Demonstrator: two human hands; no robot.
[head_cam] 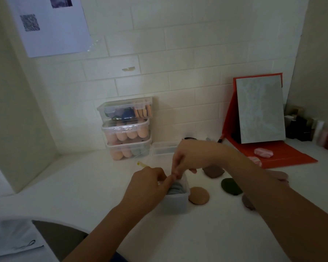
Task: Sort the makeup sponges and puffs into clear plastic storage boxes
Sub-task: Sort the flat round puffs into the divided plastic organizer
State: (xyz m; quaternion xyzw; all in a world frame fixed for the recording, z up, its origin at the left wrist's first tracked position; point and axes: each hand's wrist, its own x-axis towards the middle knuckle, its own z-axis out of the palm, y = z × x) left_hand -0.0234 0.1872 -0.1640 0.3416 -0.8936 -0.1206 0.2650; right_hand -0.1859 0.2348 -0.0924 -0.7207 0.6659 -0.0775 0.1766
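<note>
Forearms reach from the near edge to a clear box point(176, 204) on the worktop point(83, 186), filled with grey-blue puffs point(175, 188) on edge. The left hand point(148, 184) curls its fingers round the box's left rim. The right hand point(189, 157) bunches its fingers over the puffs, grip too blurred to tell. A tan puff point(198, 195), green puff point(231, 186) and brown puff point(213, 171) lie right; stacked boxes point(127, 129) stand far.

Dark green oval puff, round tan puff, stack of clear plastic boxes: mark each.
Dark green oval puff point(231, 186): head view, centre of its top.
Round tan puff point(199, 196): head view, centre of its top.
Stack of clear plastic boxes point(126, 132): head view, middle box's front wall.
</note>
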